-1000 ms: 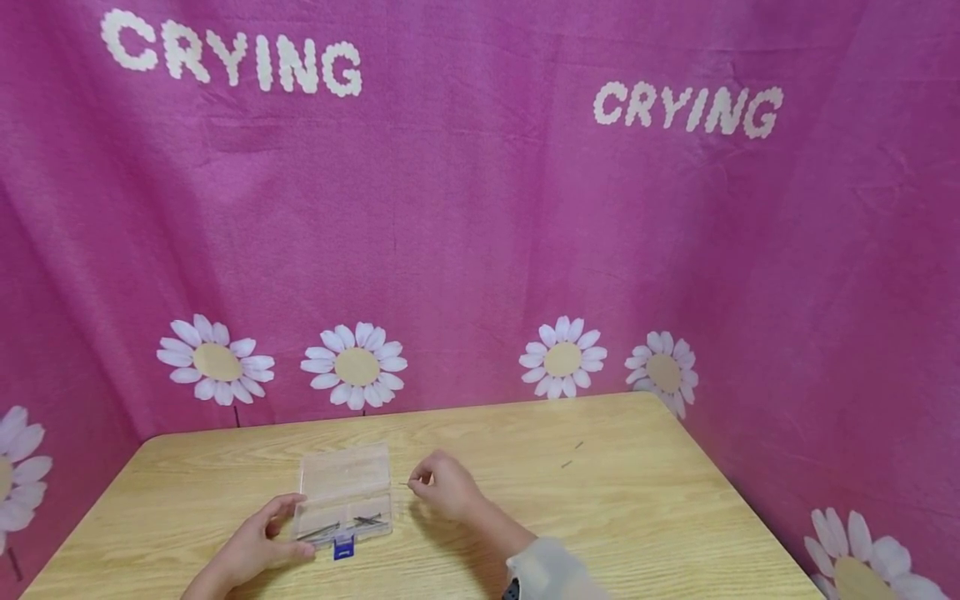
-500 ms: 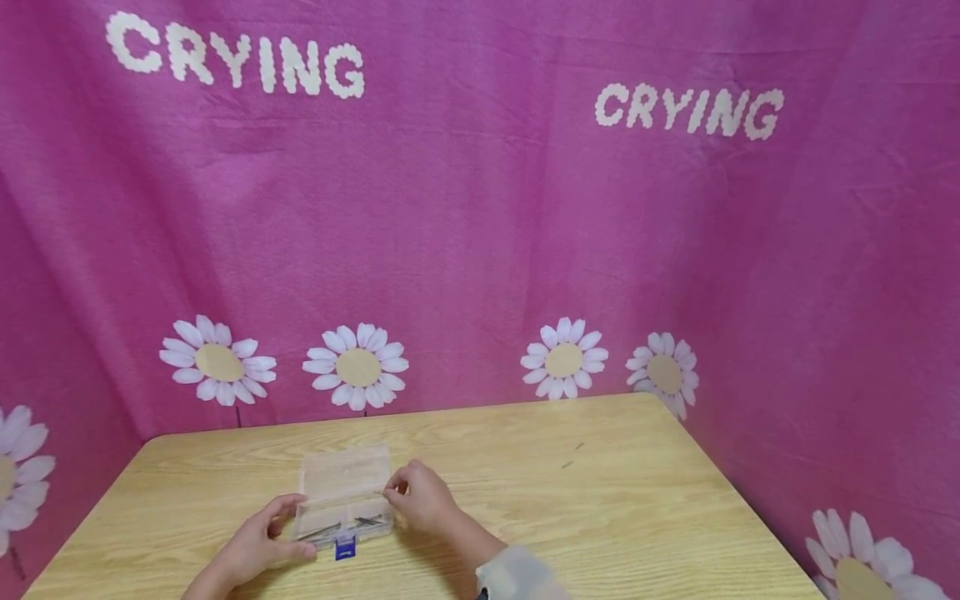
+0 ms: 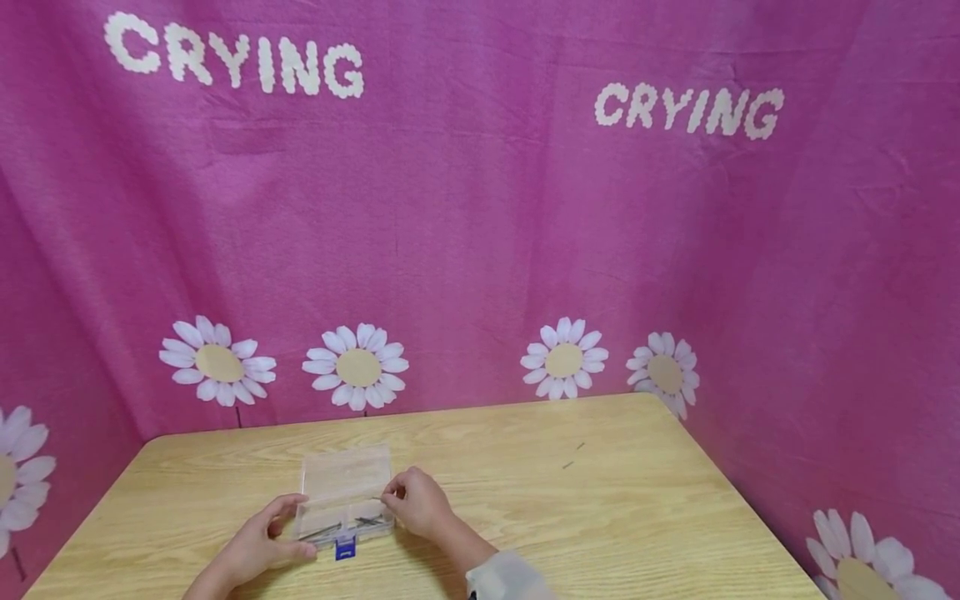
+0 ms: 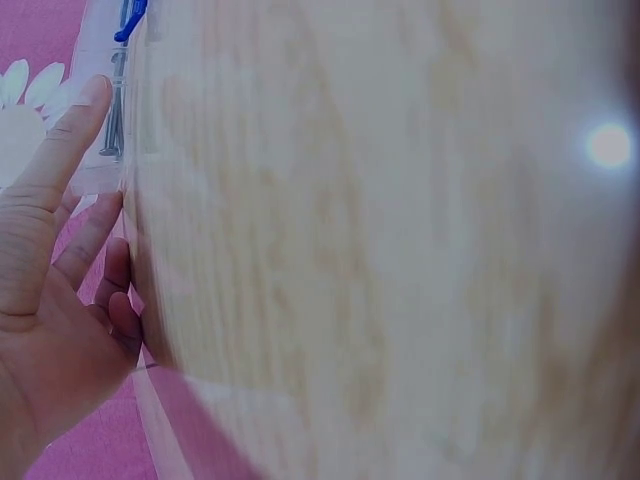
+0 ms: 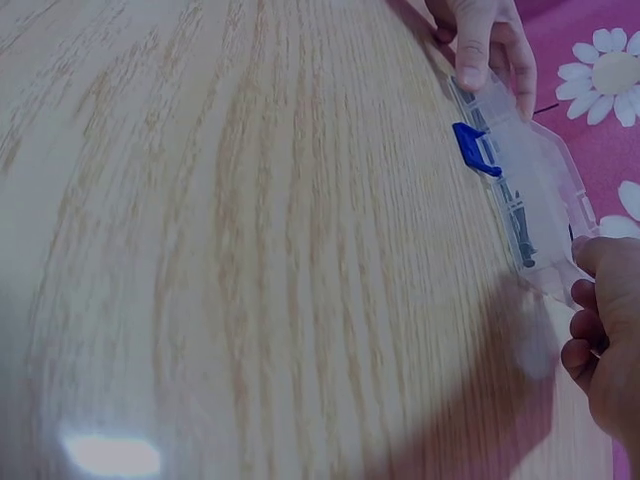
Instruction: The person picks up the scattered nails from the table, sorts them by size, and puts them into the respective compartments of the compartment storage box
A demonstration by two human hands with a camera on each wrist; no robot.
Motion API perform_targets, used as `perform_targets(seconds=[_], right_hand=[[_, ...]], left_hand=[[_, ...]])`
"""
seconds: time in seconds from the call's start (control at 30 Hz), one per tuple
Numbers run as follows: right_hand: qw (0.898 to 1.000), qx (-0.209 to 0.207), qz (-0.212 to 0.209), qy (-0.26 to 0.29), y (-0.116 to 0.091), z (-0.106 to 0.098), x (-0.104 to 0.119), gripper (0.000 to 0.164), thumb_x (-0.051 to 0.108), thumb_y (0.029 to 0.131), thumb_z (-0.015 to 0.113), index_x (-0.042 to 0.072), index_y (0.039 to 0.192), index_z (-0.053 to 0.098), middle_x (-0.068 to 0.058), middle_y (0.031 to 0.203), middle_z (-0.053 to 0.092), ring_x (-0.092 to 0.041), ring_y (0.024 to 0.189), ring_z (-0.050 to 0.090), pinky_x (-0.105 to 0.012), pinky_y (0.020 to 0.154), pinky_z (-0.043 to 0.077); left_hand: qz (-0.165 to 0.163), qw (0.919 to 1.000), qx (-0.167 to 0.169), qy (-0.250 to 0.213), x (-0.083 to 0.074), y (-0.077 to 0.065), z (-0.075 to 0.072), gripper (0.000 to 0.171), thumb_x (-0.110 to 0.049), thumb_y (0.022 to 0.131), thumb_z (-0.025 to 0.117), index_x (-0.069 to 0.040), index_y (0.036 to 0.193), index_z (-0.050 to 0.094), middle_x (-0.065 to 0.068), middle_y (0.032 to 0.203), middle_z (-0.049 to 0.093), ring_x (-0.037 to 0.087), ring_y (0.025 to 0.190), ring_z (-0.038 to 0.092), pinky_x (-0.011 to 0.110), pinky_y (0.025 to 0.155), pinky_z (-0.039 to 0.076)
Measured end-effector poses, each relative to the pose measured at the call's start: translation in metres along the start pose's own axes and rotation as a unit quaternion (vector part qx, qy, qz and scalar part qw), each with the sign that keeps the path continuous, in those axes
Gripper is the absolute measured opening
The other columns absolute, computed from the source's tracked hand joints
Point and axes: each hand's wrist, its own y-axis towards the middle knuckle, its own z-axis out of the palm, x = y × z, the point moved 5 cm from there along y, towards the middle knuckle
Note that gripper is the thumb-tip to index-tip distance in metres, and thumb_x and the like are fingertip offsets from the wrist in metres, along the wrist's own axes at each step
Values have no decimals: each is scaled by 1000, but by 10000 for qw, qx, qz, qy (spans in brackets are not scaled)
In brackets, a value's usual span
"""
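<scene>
A clear plastic box (image 3: 347, 475) lies with its lid raised at the left of the table, a blue latch (image 3: 345, 547) hanging at its front. Dark nails (image 3: 322, 531) lie in its left compartment and more nails (image 3: 367, 521) in the right one. My left hand (image 3: 258, 537) holds the box's left side, thumb at the front corner and fingers behind. Over the box's right side, my right hand (image 3: 422, 506) pinches a small thin nail (image 3: 376, 498) between thumb and forefinger. In the right wrist view, both hands flank the box, with nails (image 5: 522, 235) showing through its wall.
Two small thin nails (image 3: 567, 465) lie apart on the wooden table (image 3: 600, 533), to the right of the box. A pink cloth (image 3: 465, 250) with daisies and lettering hangs behind the table and along its sides.
My right hand has moved left with the nail, from beside the box to over its right side, and dipped slightly. The left hand has stayed on the box.
</scene>
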Motion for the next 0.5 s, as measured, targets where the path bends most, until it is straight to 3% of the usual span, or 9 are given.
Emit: perform_targets(seconds=[0.2,0.5], right_hand=[[9999,-79,59,122,-1,2,-1,13,17,87,64,6,82,70,5,71,49,-1,63,39,-17,57,35],[9990,20,262,371,1,1,-1,20,26,87,66,7,90,72,5,73,50,-3,64,40,-19,56,35]], left_hand=[[5,10000,-47,-8,-1,0,0,76,-22,71,81,-5,134,42,29,134,46,43,122,44,56,99,36],[113,9999,-45,-21,0,-1,0,75,-19,71,81,-4,133,42,26,131,50,31,117,50,39,94,40]])
